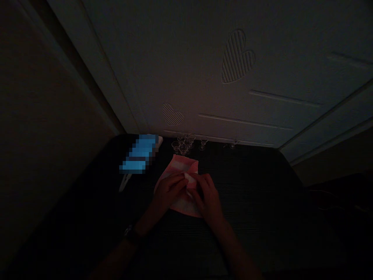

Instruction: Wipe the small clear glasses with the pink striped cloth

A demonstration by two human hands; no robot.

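A pink and white cloth (181,165) lies on the dark table (250,194), partly bunched up in the middle. My left hand (169,189), with a dark band on its wrist, has its fingers closed on a raised fold of the cloth. From the other side my right hand (207,193) pinches the same fold, and the fingertips of both hands nearly meet there. The scene is very dim, so whether anything lies inside the fold cannot be made out.
Several small stemmed glasses (183,147) stand behind the cloth, with another glass (203,144) beside them and one (233,144) farther right. A lit, blurred-out screen (140,153) is at the left. Behind the table rises a pale panel with heart reliefs (237,58).
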